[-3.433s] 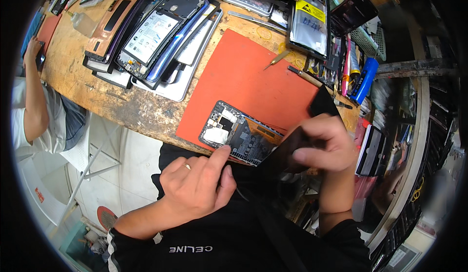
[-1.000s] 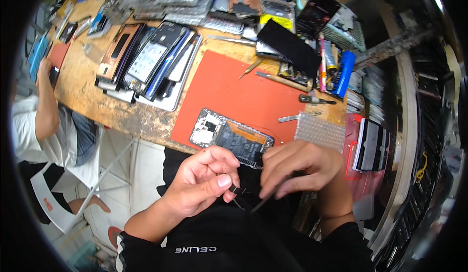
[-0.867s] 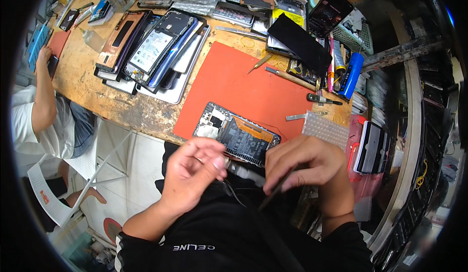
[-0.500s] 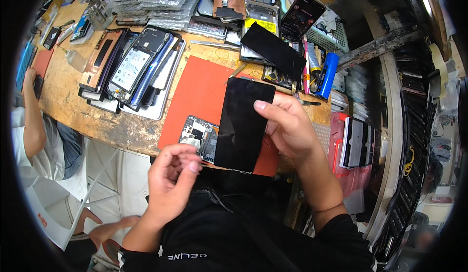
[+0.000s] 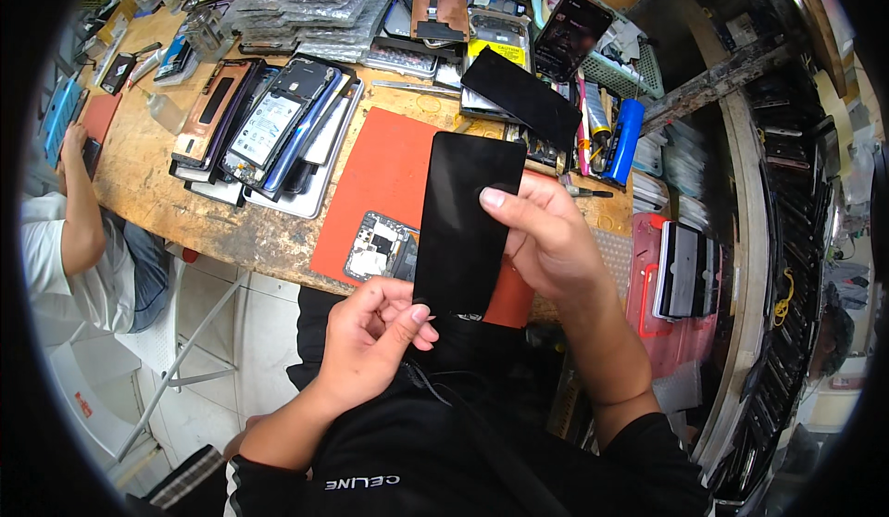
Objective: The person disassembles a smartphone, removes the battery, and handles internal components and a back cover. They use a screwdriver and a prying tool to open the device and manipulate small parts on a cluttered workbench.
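Between thumb and fingers, my right hand (image 5: 554,239) grips the right edge of a black phone screen (image 5: 463,249), tilted over the table's near edge. At the screen's lower left corner is my left hand (image 5: 369,341), its thumb and fingers pinched together. A tiny pale sliver shows at those fingertips, too small to name. Partly hidden behind the screen, an opened phone (image 5: 375,247) with bare inner parts lies on an orange mat (image 5: 380,165).
Left of the mat are stacked phone frames (image 5: 269,128). Bubble-wrapped packs (image 5: 315,17) are piled at the back. Another black screen (image 5: 523,96), a lit phone (image 5: 572,36) and a blue cylinder (image 5: 626,142) stand at the back right. Another person's arm (image 5: 81,211) is at far left.
My left hand has moved right, from beside the opened phone to the screen's lower left corner, and its fingers have closed. The screen is tilted slightly differently in my right hand.
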Demonstrator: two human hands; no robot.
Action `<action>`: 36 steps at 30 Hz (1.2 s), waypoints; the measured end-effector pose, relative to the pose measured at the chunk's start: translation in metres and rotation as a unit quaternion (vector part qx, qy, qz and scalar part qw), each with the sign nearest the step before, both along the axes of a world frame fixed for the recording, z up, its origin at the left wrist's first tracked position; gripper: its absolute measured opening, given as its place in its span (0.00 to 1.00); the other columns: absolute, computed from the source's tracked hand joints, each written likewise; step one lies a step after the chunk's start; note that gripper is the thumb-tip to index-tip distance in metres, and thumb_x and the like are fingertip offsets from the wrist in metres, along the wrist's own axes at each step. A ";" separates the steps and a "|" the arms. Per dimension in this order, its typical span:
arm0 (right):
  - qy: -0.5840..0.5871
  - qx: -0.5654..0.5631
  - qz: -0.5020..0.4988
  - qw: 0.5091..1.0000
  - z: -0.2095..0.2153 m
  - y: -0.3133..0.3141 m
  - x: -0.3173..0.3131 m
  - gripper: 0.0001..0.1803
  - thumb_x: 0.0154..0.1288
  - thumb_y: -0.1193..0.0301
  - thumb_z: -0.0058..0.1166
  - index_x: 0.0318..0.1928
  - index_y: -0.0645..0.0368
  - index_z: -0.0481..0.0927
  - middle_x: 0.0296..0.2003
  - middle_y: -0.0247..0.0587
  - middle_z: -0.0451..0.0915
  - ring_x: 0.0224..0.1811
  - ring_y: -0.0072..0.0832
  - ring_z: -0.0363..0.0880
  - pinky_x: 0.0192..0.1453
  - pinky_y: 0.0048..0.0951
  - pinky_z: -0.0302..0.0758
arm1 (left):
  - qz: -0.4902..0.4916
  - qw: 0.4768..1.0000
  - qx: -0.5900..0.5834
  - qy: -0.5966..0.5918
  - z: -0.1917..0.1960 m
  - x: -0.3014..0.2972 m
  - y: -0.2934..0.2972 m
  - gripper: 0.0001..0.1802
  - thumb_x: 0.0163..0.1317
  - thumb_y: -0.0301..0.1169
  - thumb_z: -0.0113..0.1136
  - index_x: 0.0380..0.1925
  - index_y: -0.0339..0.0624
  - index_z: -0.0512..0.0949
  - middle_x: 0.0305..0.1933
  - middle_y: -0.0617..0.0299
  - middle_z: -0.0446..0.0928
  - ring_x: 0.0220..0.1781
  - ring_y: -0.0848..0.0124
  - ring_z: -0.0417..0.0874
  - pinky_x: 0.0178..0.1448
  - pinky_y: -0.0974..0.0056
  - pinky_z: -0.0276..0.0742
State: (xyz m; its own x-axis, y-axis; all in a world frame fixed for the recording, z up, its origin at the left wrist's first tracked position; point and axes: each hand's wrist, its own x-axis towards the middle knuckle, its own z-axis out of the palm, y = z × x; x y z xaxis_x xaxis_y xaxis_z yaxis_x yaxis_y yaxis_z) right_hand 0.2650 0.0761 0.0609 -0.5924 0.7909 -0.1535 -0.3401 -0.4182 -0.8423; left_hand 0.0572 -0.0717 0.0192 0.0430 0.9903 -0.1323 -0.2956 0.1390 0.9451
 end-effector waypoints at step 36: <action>-0.186 0.145 0.393 0.889 -0.005 0.040 0.007 0.18 0.78 0.68 0.67 0.57 0.71 0.86 0.42 0.53 0.91 0.45 0.32 0.89 0.52 0.35 0.81 | -0.010 0.724 0.226 0.652 -0.005 -0.014 -0.005 0.41 0.54 0.32 0.75 0.70 0.28 0.79 0.24 0.67 0.63 0.20 0.73 0.67 0.27 0.64 0.60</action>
